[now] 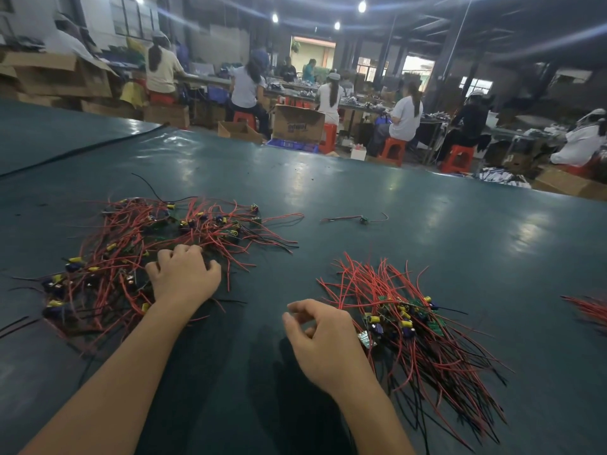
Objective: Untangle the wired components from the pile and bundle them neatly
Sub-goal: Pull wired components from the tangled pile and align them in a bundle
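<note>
On the green table (328,178), the job is mid-sort. The tangled pile (131,257) of red and black wires with small boards sits at left. The sorted bundle (427,339) lies at right, boards together and wires fanned out both ways. One stray piece (363,220) lies alone further out, and the edge of another bundle (588,310) shows at far right. Step in hand, as I read it: pulling the next piece out of the pile. The left hand (184,277) is palm-down on the near right side of the pile, knuckles up, fingers curled into the wires and gripping a clump; the fingertips are mostly buried. The right hand (325,343) is between pile and bundle, just beside the bundle's boards, with thumb and fingers loosely curled and nothing in them. Next move likely needs the right hand to pin or part the neighbouring wires while the left draws one piece free. Pull slowly, since the leads are interlocked and may drag others along. Then lay it board-to-board on the bundle.
</note>
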The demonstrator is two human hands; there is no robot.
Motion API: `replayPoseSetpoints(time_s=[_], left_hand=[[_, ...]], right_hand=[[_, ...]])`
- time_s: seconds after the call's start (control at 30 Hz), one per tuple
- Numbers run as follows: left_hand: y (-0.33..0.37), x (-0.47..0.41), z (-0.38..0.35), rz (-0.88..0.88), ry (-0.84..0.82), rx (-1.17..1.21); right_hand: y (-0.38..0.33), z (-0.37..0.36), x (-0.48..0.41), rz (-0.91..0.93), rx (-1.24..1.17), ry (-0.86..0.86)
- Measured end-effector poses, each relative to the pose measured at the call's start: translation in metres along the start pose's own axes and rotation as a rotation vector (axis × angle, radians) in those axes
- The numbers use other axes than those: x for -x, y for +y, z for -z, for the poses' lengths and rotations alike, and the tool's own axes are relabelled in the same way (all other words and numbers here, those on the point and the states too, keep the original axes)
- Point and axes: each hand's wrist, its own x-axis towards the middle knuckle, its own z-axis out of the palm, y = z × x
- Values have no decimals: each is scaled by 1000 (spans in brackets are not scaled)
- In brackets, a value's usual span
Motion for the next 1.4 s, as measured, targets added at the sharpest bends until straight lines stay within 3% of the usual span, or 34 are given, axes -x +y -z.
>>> replayPoseSetpoints(time_s=[0.13,0.37,0.47,0.73,0.9,1.07,1.17,1.3,1.4], left_hand=[[6,5,3,-50,182,228],[16,16,7,-399,399,488],[19,19,10,-442,462,515],[24,25,15,-483,452,500],[33,32,16,-502,517,334],[47,44,17,-764,447,543],[54,51,16,-799,366,679],[61,60,11,-910,433,558],[69,70,7,-1068,352,522]], right_hand=[[0,-3,0,10,5,-1],[-1,-3,1,16,9,-14],[-1,-2,2,12,11,-23],[-3,-3,2,15,18,-8],[-3,-3,2,16,35,-14],[-5,-2,2,5,65,-21],[-7,-2,2,-16,78,-9],[-10,-1,1,-82,46,-12],[-11,-1,1,-140,31,-21]])
